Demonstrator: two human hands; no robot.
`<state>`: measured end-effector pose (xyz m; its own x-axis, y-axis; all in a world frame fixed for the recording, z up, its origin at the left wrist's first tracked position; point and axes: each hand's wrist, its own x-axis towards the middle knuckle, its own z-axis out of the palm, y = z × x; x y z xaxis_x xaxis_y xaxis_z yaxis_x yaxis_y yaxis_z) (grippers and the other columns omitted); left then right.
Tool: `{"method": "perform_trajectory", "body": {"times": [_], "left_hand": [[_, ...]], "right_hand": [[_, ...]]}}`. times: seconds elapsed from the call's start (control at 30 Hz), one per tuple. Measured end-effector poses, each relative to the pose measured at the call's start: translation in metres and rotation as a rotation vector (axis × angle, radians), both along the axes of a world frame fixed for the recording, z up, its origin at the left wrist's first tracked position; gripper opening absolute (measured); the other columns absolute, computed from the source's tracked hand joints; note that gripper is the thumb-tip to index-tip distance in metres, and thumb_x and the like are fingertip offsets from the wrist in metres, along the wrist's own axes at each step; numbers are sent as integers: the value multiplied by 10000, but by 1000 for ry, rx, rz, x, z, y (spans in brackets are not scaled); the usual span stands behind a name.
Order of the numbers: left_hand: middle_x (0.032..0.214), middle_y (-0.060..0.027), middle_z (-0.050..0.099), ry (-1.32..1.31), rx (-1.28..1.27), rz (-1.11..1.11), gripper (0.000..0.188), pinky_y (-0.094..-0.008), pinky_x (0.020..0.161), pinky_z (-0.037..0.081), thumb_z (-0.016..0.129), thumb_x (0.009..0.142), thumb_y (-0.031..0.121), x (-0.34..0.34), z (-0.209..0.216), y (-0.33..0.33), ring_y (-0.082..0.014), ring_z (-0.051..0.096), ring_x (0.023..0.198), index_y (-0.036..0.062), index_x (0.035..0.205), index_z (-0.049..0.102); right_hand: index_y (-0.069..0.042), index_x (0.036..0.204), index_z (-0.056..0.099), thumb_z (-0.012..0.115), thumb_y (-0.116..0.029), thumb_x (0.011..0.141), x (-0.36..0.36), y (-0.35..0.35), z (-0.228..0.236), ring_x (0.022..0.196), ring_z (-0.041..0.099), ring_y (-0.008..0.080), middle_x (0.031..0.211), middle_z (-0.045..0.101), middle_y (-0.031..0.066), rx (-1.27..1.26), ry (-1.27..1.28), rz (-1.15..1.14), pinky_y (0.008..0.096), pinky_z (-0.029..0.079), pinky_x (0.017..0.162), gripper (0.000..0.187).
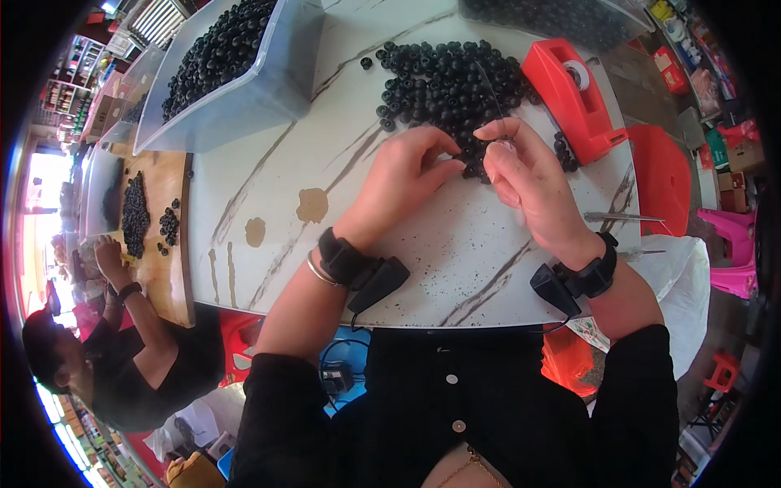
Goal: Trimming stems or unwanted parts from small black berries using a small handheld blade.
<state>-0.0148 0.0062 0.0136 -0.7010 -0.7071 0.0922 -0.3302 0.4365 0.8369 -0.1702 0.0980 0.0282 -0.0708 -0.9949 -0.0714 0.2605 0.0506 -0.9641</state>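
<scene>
A loose pile of round black beads with holes (447, 85) lies on the white marble-patterned table (268, 195). At the pile's near edge is my left hand (399, 179), its thumb and fingertips drawn together; whatever they pinch is too small to tell. Close by on the right, my right hand (533, 183) has its fingers bent and pinched, with the fingertips facing the left hand. A thin, thread-like line (492, 89) runs over the beads above the right fingers; its lower end is lost near them. Both wrists wear black strapped devices.
A red tape dispenser (573, 106) stands right of the beads. Clear tubs of black beads (285, 61) sit at the far left and far right (561, 20). A metal tool (622, 217) juts over the right edge. At left, another person works at a wooden board (167, 281).
</scene>
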Motion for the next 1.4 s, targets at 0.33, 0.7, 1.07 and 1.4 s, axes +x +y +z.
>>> {"method": "perform_trajectory", "body": {"times": [0.33, 0.7, 1.07, 1.4], "left_hand": [[916, -77, 536, 685, 1001, -218, 124, -139, 467, 254, 453, 911, 133, 8, -5, -5, -27, 309, 580, 32, 980, 467], [881, -54, 535, 724, 1103, -150, 97, -149, 478, 261, 449, 908, 93, 4, -3, 1, -23, 318, 586, 75, 1002, 462], [850, -33, 576, 735, 948, -126, 124, -138, 423, 266, 542, 849, 33, 2, -13, 1, -5, 374, 515, 68, 965, 521], [824, -26, 591, 763, 838, -88, 64, -145, 420, 274, 568, 832, 36, 0, -16, 4, -9, 381, 511, 70, 858, 521]], "right_hand": [[-46, 1077, 451, 380, -252, 935, 2, 2, 2, 507, 308, 2, 701, 450, -21, 0, -21, 71, 140, 257, 468, 260], [-45, 1142, 415, 359, -218, 940, 5, 4, 2, 543, 331, 11, 745, 486, 3, -17, 107, 134, 136, 281, 496, 271], [-56, 1136, 449, 432, -212, 920, 5, 5, 2, 569, 371, 6, 709, 492, -15, 2, 116, 100, 146, 297, 500, 267], [-40, 1135, 424, 472, -147, 896, 9, 7, 0, 643, 454, 34, 716, 504, -1, -142, 359, 49, 175, 357, 569, 267]]}}
